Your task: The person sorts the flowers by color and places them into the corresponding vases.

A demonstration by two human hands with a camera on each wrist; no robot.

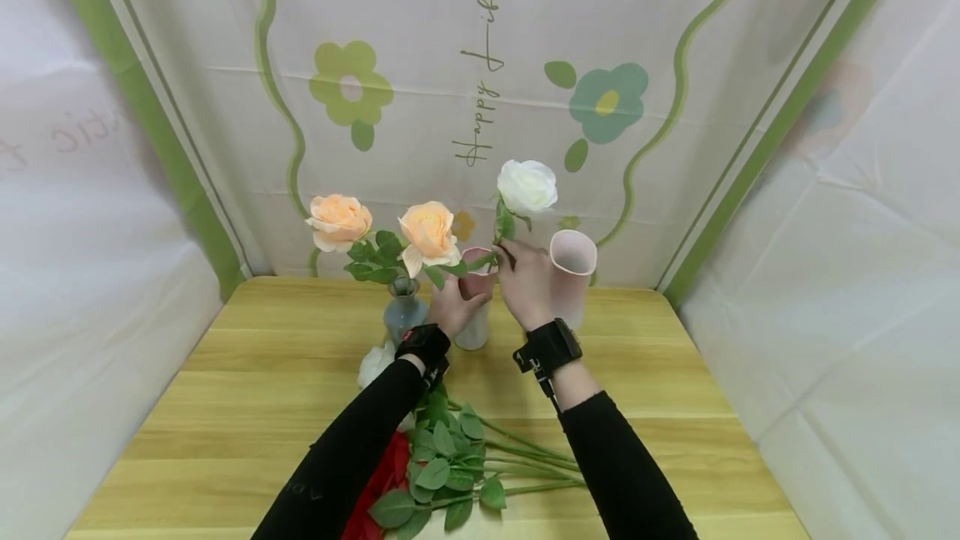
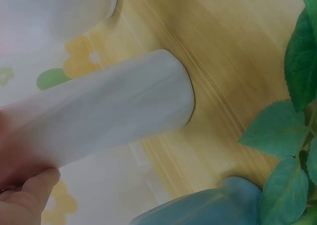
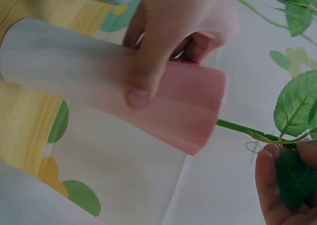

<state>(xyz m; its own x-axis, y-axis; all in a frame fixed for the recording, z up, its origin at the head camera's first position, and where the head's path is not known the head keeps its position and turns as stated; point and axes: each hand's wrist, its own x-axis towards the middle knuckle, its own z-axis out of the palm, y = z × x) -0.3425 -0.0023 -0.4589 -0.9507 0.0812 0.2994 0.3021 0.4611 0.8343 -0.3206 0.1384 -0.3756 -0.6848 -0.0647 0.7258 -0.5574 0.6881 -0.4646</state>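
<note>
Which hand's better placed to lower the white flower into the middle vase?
Right, likely: the right hand pinches the white flower by its stem near the top of the middle vase, which the left hand grips.

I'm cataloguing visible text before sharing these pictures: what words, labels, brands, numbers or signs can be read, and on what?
"Happy Life": sideways script on the back cloth.
Left cloth: faint lettering, too blurred to read surely.
Left sleeve: small pale marking, too faint to read.
Left wrist strap: red mark, too small to read.
Right wrist strap: tiny pale marks, too small to read.
Nothing else is legible.
</note>
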